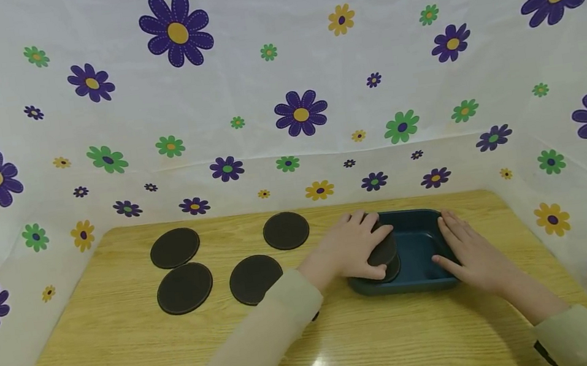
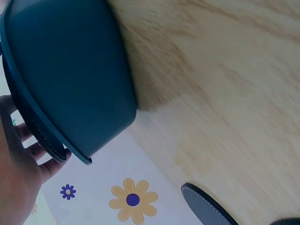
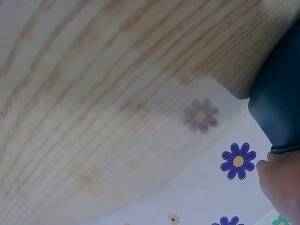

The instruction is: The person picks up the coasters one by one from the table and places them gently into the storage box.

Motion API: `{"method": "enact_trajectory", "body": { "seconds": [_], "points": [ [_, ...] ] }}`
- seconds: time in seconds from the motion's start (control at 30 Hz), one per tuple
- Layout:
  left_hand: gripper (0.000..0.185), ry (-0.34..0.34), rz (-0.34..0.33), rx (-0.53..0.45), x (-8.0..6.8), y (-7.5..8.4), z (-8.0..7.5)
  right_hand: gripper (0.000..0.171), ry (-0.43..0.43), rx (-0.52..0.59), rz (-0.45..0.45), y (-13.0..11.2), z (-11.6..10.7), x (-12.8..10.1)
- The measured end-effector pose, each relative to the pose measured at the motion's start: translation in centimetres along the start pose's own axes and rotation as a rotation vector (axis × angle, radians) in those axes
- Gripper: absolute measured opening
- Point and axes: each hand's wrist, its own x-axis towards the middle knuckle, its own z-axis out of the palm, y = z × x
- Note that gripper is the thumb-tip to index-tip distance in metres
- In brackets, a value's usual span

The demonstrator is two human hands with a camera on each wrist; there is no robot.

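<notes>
Fingers (image 1: 370,241) of left hand (image 1: 355,249) grip coaster (image 1: 383,251) over tray (image 1: 423,280).

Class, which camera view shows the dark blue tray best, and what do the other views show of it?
The head view: the whole dark blue tray shows there, with its rim and inside, the left hand holding a dark disc over it, and the right hand on its edge. The left wrist view shows only its outer wall and rim; the right wrist view, one corner.

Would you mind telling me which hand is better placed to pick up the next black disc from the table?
Left. The left hand works on the side where the loose black discs lie, though it now holds a disc over the blue tray. The right hand rests on the tray's far side.
</notes>
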Motion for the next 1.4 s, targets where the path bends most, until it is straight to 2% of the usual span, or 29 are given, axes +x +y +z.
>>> {"method": "enact_trajectory", "body": {
  "seconds": [0.47,0.9,1.17,1.4],
  "points": [
    [0.079,-0.053,0.02,0.032,1.2,1.2,0.4,0.089,0.011,-0.009,-0.008,0.1,0.1,0.0],
    [0.07,-0.073,0.02,0.062,1.2,1.7,0.2,0.088,0.03,-0.009,-0.006,0.0,0.1,0.0],
    [0.068,-0.062,0.021,0.068,1.0,1.5,0.5,0.089,0.003,0.004,0.014,0.0,-0.1,0.1],
    [0.065,-0.036,0.011,0.054,0.5,0.4,0.7,0.089,0.01,0.01,0.008,0.0,-0.1,0.1]
  ]
}}
